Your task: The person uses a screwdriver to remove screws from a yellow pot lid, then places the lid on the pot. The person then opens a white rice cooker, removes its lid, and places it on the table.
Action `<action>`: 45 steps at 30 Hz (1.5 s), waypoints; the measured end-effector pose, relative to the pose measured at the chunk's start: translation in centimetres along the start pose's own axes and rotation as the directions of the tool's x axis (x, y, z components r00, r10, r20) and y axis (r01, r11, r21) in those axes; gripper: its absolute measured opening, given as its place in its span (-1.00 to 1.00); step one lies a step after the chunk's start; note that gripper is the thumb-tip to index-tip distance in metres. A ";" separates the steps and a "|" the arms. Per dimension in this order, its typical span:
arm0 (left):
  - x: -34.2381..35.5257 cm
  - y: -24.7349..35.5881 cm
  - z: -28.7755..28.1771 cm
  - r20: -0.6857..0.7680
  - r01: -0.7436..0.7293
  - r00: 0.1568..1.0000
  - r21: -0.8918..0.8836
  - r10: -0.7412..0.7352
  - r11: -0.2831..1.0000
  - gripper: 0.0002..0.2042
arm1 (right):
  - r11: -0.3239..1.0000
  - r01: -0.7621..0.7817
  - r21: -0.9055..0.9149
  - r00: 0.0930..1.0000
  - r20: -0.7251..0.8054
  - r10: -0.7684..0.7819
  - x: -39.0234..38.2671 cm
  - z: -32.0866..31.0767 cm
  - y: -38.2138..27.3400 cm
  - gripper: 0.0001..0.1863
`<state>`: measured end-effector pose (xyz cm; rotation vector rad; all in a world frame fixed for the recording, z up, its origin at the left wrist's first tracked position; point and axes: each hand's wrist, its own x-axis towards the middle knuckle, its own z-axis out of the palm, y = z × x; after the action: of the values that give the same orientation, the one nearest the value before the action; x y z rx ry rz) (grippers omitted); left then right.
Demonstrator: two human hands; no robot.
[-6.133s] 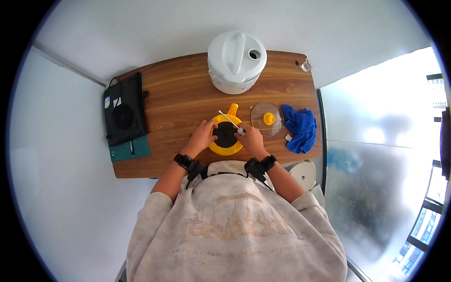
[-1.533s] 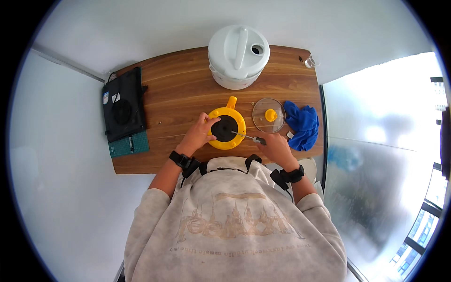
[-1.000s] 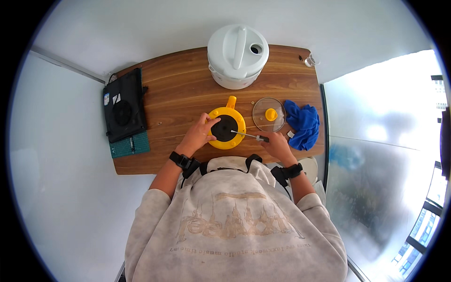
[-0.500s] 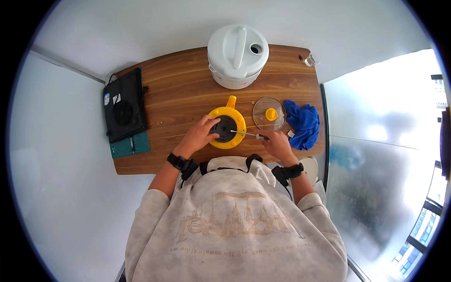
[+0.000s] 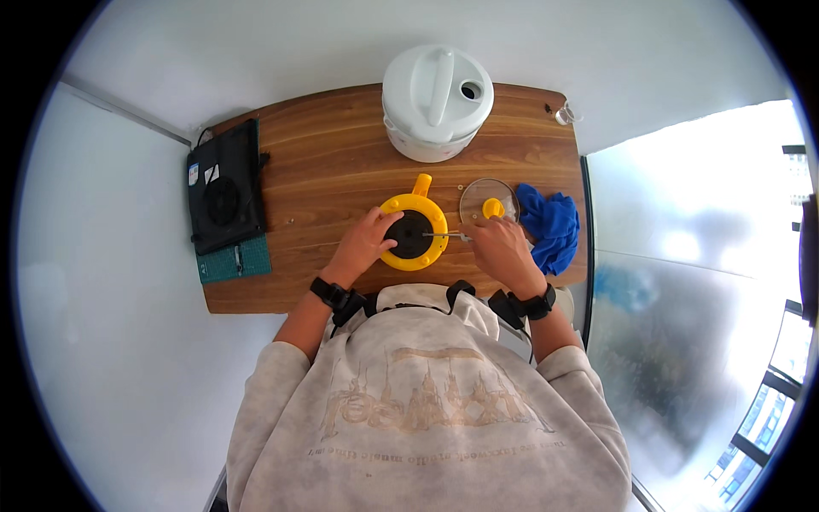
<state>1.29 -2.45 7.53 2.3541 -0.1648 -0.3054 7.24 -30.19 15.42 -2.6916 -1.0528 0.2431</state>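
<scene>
A small yellow pot (image 5: 439,218), apparently an electric one turned bottom up, has its round black base (image 5: 409,247) facing me and its stubby handle pointing away. My left hand (image 5: 365,243) grips its left side, fingers and thumb reaching over onto the base. In my right hand (image 5: 503,252), closed, is a screwdriver (image 5: 444,235); its metal shaft runs left over the pot's rim, with the tip at the black base. My fingers cover most of its handle. Just beyond my right hand lies a glass lid (image 5: 479,189) with a yellow knob, partly hidden by that hand.
A crumpled blue cloth (image 5: 550,229) lies right of the lid. At the back stands a white lidded bucket (image 5: 418,136). On the left, a black flat appliance (image 5: 226,183) overlaps a green cutting mat (image 5: 217,267). A small clear glass (image 5: 565,114) sits at the far right corner.
My right hand has shifted slightly up and turned over the screwdriver's handle, now overlapping the lid. The screwdriver lies flatter across the base. My left hand stays on the pot.
</scene>
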 end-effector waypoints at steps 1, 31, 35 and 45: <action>-0.1 -0.3 0.2 -0.008 -0.020 1.000 0.012 0.020 1.000 -0.51 | 1.000 0.012 -0.015 1.000 0.018 -0.012 0.2 -0.3 -0.1 -0.67; 0.2 -1.2 1.1 0.001 -0.048 0.999 0.093 0.048 0.994 -0.47 | 0.999 0.037 -0.029 0.998 0.054 -0.035 1.3 0.0 0.5 -0.66; 0.2 -1.3 1.1 -0.010 -0.070 0.997 0.082 0.071 0.994 -0.47 | 0.998 0.040 -0.041 0.997 0.069 -0.037 1.3 0.0 0.5 -0.65; 0.2 -0.3 0.8 -0.011 -0.030 0.999 0.092 0.031 0.995 -0.47 | 0.995 0.031 -0.093 0.992 0.129 -0.018 1.4 0.4 0.8 -0.56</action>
<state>1.27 -2.84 6.71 2.4418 -0.2131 -0.2737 8.70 -29.75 14.71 -2.7775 -1.1611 0.3743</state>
